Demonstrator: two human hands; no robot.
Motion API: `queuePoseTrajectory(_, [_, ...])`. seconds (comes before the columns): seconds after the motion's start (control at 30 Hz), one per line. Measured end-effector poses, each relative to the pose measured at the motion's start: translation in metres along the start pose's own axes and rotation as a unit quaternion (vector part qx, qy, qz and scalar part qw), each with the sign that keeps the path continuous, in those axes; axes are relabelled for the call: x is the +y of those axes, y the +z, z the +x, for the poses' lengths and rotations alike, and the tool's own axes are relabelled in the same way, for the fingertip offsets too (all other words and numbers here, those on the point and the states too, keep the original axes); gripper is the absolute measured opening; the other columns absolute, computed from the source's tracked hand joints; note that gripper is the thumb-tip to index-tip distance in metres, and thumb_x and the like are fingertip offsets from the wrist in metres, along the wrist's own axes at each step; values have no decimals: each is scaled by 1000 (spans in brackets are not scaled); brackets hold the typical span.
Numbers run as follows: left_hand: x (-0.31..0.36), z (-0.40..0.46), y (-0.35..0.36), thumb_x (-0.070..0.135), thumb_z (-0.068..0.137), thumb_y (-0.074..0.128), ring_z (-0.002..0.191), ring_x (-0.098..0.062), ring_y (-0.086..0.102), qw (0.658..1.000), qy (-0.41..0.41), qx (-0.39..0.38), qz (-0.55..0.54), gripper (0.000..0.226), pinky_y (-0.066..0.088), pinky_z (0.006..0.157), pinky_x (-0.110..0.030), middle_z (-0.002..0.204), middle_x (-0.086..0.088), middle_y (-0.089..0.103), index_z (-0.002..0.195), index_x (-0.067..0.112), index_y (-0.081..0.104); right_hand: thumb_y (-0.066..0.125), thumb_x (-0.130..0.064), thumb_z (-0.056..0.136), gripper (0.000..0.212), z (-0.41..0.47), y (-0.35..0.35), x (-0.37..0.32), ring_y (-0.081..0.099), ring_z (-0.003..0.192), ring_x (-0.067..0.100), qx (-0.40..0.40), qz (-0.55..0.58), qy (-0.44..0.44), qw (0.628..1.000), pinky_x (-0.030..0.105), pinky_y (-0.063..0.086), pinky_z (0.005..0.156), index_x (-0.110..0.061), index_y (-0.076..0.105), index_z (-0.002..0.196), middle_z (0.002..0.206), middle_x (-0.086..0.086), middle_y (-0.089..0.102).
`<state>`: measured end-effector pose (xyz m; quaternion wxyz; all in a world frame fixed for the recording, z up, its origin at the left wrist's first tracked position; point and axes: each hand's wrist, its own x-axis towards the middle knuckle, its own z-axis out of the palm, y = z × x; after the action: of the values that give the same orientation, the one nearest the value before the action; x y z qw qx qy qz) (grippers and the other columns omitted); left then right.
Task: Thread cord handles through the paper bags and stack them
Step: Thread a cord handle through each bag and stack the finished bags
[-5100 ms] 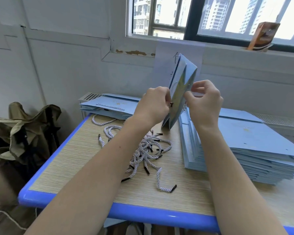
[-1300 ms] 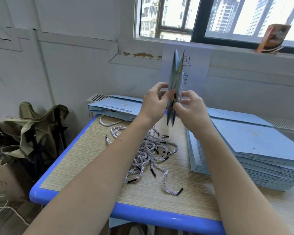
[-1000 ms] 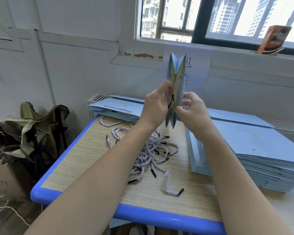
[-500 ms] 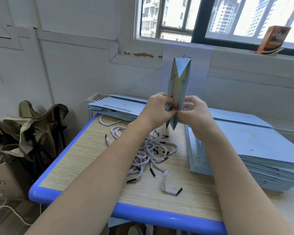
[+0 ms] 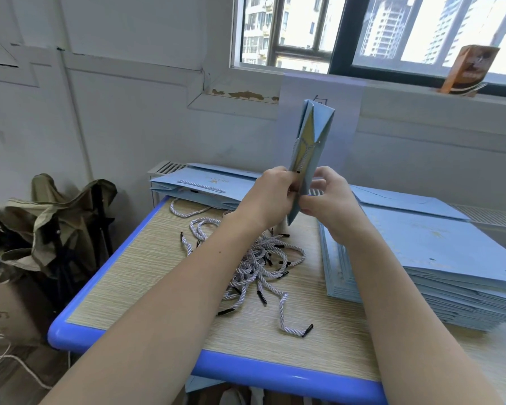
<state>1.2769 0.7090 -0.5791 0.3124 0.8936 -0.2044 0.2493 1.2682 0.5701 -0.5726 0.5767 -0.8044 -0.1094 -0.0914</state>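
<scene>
Both hands grip one upright blue paper bag (image 5: 310, 147) above table (image 5: 146, 258): left hand (image 5: 275, 191) pinching its edge, right hand (image 5: 327, 197) pinching opposite; loose cords (image 5: 260, 267) below.

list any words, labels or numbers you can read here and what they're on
None reads clearly.
White paper sheet on the wall: a handwritten character, mostly hidden behind the held bag.
Cardboard box, lower left: red print, blurred.
Stacked bag, far left: small gold logo, too small.
Orange box on the sill: print unreadable.
</scene>
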Motion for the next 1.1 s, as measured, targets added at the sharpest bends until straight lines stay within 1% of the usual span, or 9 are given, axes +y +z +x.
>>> queuePoseTrajectory(0.13, [2, 0, -7, -4, 82, 53, 76, -20, 51, 999, -15, 11, -42, 20, 32, 58, -16, 79, -1, 56, 79, 14, 58, 67, -1, 75, 38, -2, 4, -1, 71, 92, 22, 12, -27, -18, 999, 52, 59, 84, -19, 61, 108, 107, 2, 70])
queuePoseTrajectory(0.23, [1, 0, -9, -5, 83, 50, 72, -21, 50, 998, -28, 3, -57, 23, 34, 54, -8, 71, 4, 54, 79, 18, 53, 68, -3, 79, 37, -3, 6, -1, 67, 86, 9, 21, -66, -35, 997, 43, 60, 83, -17, 62, 112, 110, 1, 68])
queuePoseTrajectory(0.3, [0, 0, -8, -4, 85, 50, 72, -22, 51, 998, -35, 1, -60, 22, 34, 53, -9, 71, 3, 54, 80, 17, 53, 68, -3, 80, 36, -3, 5, -1, 67, 87, 7, 24, -77, -37, 996, 39, 58, 84, -16, 63, 112, 110, 1, 68])
queuePoseTrajectory(0.37, [0, -1, -8, -4, 86, 52, 71, -20, 52, 997, -38, 1, -69, 22, 33, 53, -10, 72, 2, 56, 79, 17, 53, 68, -2, 79, 35, -2, 4, -1, 69, 91, 15, 26, -78, -33, 996, 40, 58, 85, -16, 63, 111, 108, 1, 68])
queuePoseTrajectory(0.5, [3, -4, -11, -5, 89, 50, 66, -3, 51, 995, -34, 0, -99, 29, 35, 54, -6, 71, 10, 54, 79, 22, 48, 69, -3, 77, 34, -1, 2, 1, 70, 92, 17, 23, -77, -22, 997, 42, 59, 86, -17, 64, 107, 107, 1, 70])
queuePoseTrajectory(0.63, [2, -4, -9, -5, 89, 48, 64, -8, 47, 994, -26, 17, -107, 20, 36, 52, -11, 70, 5, 53, 84, 14, 47, 70, -3, 77, 32, 0, 2, 1, 70, 90, 14, 18, -79, -19, 997, 39, 60, 84, -16, 65, 105, 104, 1, 71])
queuePoseTrajectory(0.77, [3, -4, -7, -5, 89, 46, 66, -20, 46, 993, -23, 32, -115, 18, 35, 53, -15, 71, 0, 54, 87, 13, 48, 70, -3, 77, 29, -1, 3, 0, 70, 92, 17, 20, -77, -16, 997, 41, 60, 83, -16, 65, 102, 98, 0, 71])
queuePoseTrajectory(0.97, [6, -5, -9, -4, 93, 48, 59, 5, 50, 989, -14, 47, -142, 23, 35, 53, -7, 69, 10, 51, 89, 18, 48, 72, -3, 78, 27, -1, 2, 0, 70, 89, 16, 15, -80, -19, 996, 38, 61, 81, -16, 63, 100, 95, -1, 70])
queuePoseTrajectory(1.1, [1, -3, -7, 2, 90, 58, 66, -5, 53, 991, -15, 59, -116, 11, 36, 58, -6, 76, 6, 59, 91, 12, 61, 71, -3, 78, 27, 0, 3, 2, 70, 91, 17, 16, -87, -22, 996, 42, 60, 85, -15, 63, 101, 96, -1, 71])
